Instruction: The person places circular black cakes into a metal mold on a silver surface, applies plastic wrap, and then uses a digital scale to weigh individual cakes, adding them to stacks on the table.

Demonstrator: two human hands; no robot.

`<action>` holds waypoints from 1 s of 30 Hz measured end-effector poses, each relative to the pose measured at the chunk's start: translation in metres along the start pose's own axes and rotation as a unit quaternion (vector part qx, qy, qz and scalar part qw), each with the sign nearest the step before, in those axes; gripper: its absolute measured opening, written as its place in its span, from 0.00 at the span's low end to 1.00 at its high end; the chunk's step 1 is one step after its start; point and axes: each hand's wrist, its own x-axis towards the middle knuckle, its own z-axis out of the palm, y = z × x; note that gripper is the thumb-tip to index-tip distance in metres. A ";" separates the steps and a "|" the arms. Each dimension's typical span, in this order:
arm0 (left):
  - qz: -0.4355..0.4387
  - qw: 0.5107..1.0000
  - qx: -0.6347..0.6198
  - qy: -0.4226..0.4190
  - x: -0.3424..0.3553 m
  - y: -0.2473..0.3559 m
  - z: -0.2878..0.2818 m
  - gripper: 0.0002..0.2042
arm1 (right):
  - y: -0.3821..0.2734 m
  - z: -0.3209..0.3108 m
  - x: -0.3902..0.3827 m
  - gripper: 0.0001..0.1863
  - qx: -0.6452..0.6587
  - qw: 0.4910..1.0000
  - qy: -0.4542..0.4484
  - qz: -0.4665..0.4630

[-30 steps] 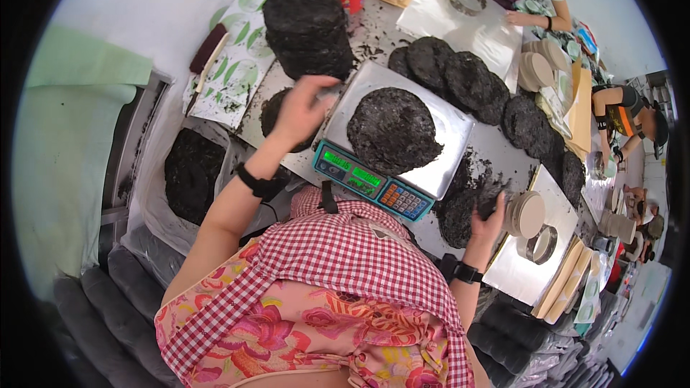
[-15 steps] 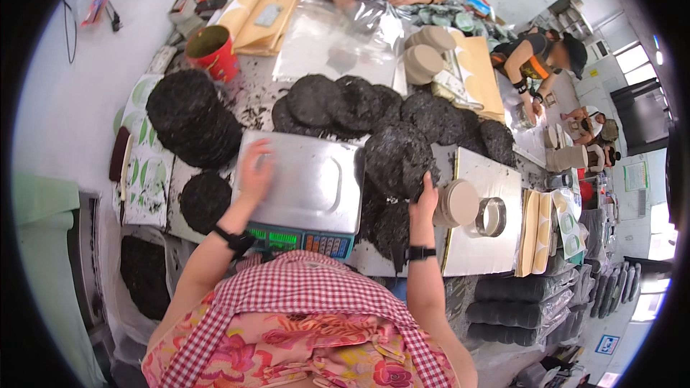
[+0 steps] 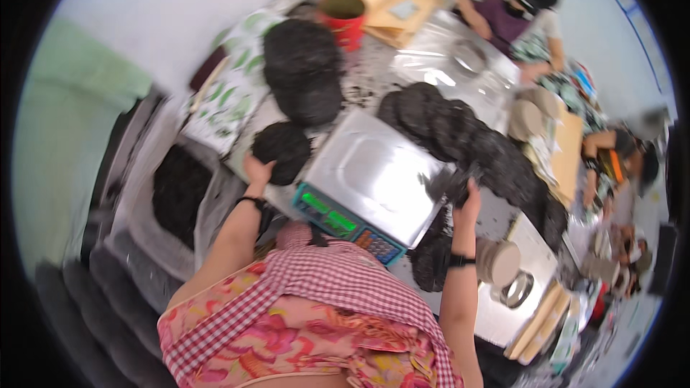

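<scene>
My left hand (image 3: 259, 170) is at the near-left edge of a flat black round cake (image 3: 282, 151) of dried, leafy-looking stuff, thumb against its rim. My right hand (image 3: 468, 205) grips another dark piece (image 3: 451, 185) of the same stuff, blurred, at the right edge of the scale. Between the hands sits the scale (image 3: 366, 172), with a bare metal plate and a lit green display. Beyond my left hand rises a tall stack of black cakes (image 3: 302, 72). A row of overlapping cakes (image 3: 467, 136) runs along the scale's far right side.
A red tin (image 3: 343, 29) stands past the stack. To the right, beige round blocks (image 3: 498, 262) and a metal ring (image 3: 517, 289) rest on a pale board. An open bag (image 3: 215, 201) of dark stuff is at left. Co-workers (image 3: 514, 21) sit across the table.
My view has turned toward the left. My left hand has left the scale's plate and reached the single cake beside it. My right hand has moved its dark piece to the scale's edge.
</scene>
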 end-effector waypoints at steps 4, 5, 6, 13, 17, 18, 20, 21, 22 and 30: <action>-0.072 0.972 0.017 -0.225 0.025 0.030 -0.054 0.45 | 0.062 0.028 -0.114 0.16 -0.647 0.723 -0.148 -0.192; -0.079 0.968 -0.042 -0.235 0.027 0.032 -0.068 0.38 | 0.066 0.033 -0.122 0.15 -0.646 0.720 -0.135 -0.214; -0.084 0.960 -0.102 -0.248 0.026 0.036 -0.080 0.31 | 0.065 0.038 -0.130 0.15 -0.647 0.716 -0.120 -0.235; 0.027 0.872 -0.486 -0.048 0.035 -0.008 -0.032 0.19 | 0.051 0.022 -0.126 0.12 -0.117 0.988 0.063 -0.077; -0.275 0.787 -0.503 -0.227 0.042 0.036 -0.077 0.27 | 0.048 0.027 -0.138 0.10 -0.026 0.997 0.068 -0.041; -0.233 0.814 -0.474 -0.239 0.047 0.027 -0.075 0.27 | 0.056 0.026 -0.135 0.11 -0.063 0.997 0.033 -0.038; -0.147 0.858 -0.416 -0.262 0.051 0.016 -0.065 0.26 | 0.073 0.034 -0.138 0.11 -0.227 0.974 -0.015 -0.021; -0.059 0.886 -0.425 -0.175 0.031 0.059 -0.096 0.20 | 0.070 0.042 -0.145 0.14 -0.346 0.937 -0.025 -0.041; 0.081 0.943 -0.321 -0.038 0.018 0.073 -0.116 0.13 | 0.068 0.051 -0.150 0.14 -0.372 0.921 -0.048 -0.100; 0.609 0.725 -0.233 -0.221 -0.115 0.209 -0.161 0.25 | 0.047 0.019 -0.119 0.17 0.174 0.984 0.000 0.038</action>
